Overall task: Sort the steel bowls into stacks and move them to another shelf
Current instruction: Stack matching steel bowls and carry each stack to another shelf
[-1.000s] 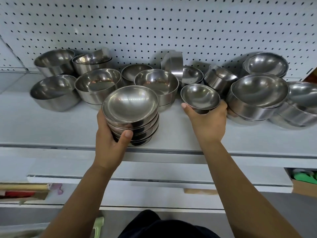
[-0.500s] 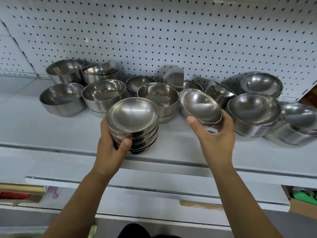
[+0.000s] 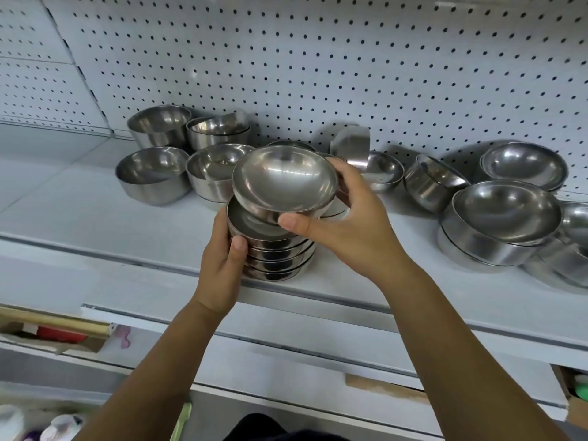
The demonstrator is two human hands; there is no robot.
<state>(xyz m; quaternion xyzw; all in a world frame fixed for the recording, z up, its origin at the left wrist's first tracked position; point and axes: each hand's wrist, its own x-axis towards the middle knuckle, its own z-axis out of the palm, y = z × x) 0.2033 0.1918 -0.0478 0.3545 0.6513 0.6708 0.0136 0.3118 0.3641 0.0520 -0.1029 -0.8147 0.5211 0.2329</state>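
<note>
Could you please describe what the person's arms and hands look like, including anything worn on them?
Both forearms are bare up to the frame edge: no sleeves show. The left hand and right hand wear no gloves, rings, watch or bracelet. Fingernails are short and unpainted.

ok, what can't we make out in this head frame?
- Stack count: the left hand and the held bowl cover part of it.
- Bowls behind the held bowl: mostly hidden.
- Far-right bowls: cut off by the frame edge.
- Lower-shelf items: blurred, unidentifiable.
- Destination shelf: not evident.
</note>
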